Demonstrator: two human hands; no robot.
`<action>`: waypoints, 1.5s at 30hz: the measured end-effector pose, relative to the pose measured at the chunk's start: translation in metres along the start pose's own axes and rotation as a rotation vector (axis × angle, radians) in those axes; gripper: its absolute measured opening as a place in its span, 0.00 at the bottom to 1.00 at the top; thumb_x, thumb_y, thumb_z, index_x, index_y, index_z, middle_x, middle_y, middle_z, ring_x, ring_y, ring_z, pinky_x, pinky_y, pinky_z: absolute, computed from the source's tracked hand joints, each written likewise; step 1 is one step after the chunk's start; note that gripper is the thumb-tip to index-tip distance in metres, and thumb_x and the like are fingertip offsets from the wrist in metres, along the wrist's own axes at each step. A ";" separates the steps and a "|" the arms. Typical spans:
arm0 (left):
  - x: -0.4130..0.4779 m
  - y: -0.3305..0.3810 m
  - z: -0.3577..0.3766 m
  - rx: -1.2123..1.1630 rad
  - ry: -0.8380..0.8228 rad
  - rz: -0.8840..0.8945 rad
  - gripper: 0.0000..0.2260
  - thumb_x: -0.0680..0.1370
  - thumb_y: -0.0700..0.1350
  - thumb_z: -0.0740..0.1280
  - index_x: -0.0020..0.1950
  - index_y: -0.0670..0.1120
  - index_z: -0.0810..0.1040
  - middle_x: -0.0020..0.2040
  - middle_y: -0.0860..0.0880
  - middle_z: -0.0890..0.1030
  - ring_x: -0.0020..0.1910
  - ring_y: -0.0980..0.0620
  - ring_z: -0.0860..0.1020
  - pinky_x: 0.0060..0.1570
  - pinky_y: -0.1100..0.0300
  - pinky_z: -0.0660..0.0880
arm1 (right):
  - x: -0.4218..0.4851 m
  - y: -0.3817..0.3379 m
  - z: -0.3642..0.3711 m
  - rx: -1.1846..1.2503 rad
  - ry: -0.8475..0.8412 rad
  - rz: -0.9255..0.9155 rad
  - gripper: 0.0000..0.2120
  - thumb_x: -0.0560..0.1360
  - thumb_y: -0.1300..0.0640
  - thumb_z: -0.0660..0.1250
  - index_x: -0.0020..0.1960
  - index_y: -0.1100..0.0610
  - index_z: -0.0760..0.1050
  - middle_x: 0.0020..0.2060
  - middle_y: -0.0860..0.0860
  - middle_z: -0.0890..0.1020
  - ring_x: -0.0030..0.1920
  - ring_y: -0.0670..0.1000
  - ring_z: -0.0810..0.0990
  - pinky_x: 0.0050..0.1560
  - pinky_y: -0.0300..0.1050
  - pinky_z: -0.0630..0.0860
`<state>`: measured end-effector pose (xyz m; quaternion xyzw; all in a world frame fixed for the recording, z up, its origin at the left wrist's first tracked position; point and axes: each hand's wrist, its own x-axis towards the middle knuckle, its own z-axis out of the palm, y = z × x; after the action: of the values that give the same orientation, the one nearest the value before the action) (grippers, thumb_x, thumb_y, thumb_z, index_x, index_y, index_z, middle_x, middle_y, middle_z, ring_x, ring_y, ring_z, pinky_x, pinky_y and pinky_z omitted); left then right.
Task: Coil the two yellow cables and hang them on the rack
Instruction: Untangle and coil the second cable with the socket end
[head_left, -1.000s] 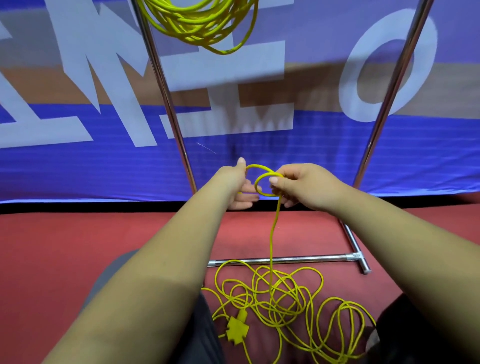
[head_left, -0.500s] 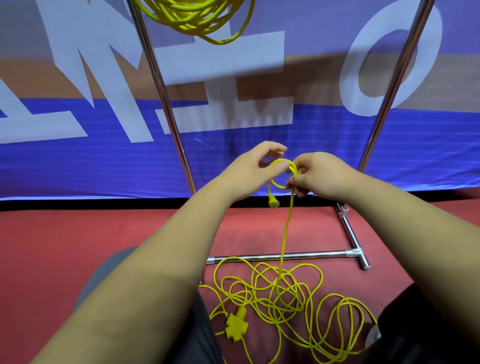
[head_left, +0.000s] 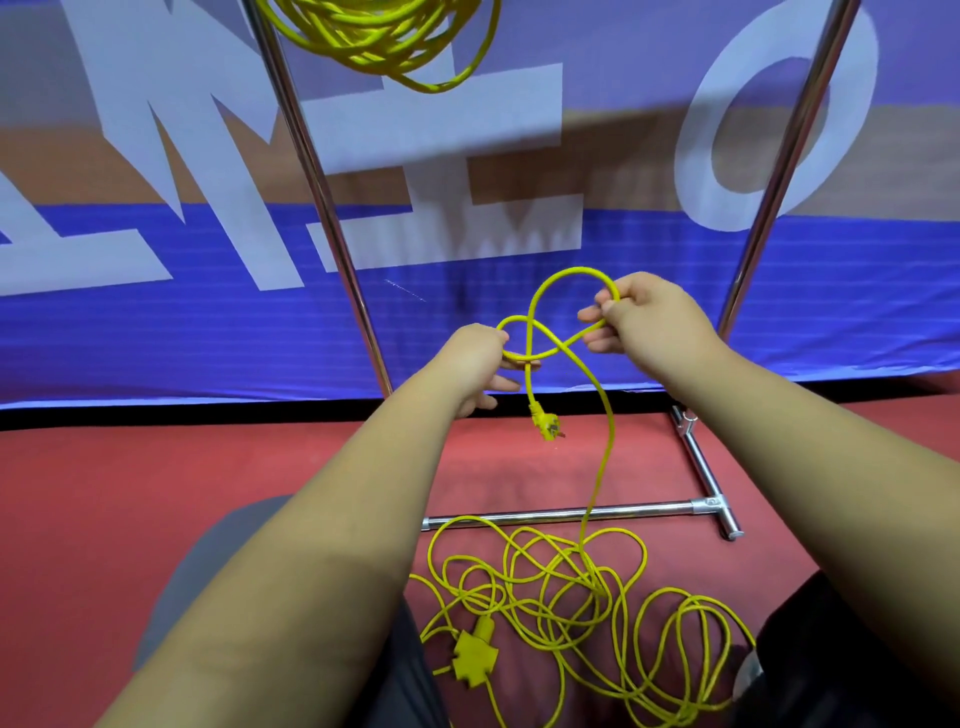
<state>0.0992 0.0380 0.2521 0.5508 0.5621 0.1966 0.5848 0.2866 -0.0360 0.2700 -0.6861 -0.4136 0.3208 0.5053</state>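
The person's left hand (head_left: 475, 364) grips a small loop of the thin yellow rubber cable (head_left: 571, 270), fingers curled round it. The right hand (head_left: 649, 322) pinches the top of a larger loop just beside it. The cable's yellow plug (head_left: 545, 423) dangles below the left hand. From the hands, the cable drops to a loose yellow tangle (head_left: 571, 587) on the red carpet (head_left: 156, 493), with a yellow star-shaped socket block (head_left: 475, 657) at its near edge. A second, coiled yellow cable (head_left: 379, 36) hangs at the top of the chrome tubular rack (head_left: 322, 208), in front of a blue lettered banner (head_left: 156, 338).
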 end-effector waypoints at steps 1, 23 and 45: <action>-0.003 0.000 0.002 -0.066 -0.022 0.014 0.11 0.86 0.47 0.53 0.64 0.47 0.70 0.47 0.47 0.88 0.51 0.40 0.86 0.64 0.36 0.73 | 0.001 0.001 -0.001 0.018 -0.001 0.022 0.09 0.81 0.64 0.57 0.51 0.56 0.75 0.49 0.54 0.88 0.44 0.58 0.89 0.52 0.57 0.87; 0.014 -0.012 -0.005 0.247 0.150 -0.020 0.11 0.83 0.45 0.61 0.58 0.43 0.80 0.57 0.41 0.85 0.47 0.40 0.84 0.54 0.45 0.82 | -0.002 0.005 0.000 -0.185 -0.123 -0.133 0.08 0.84 0.54 0.66 0.49 0.57 0.76 0.34 0.54 0.83 0.34 0.53 0.88 0.47 0.60 0.85; -0.021 0.016 -0.027 -0.748 -0.255 0.274 0.12 0.83 0.49 0.67 0.44 0.45 0.72 0.67 0.35 0.80 0.65 0.41 0.81 0.68 0.48 0.75 | 0.000 0.007 -0.025 0.153 -0.229 0.366 0.16 0.82 0.58 0.56 0.60 0.62 0.79 0.53 0.60 0.88 0.49 0.60 0.90 0.56 0.61 0.85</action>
<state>0.0759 0.0362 0.2814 0.3901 0.2966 0.3934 0.7779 0.3097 -0.0472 0.2702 -0.6686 -0.3115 0.5131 0.4390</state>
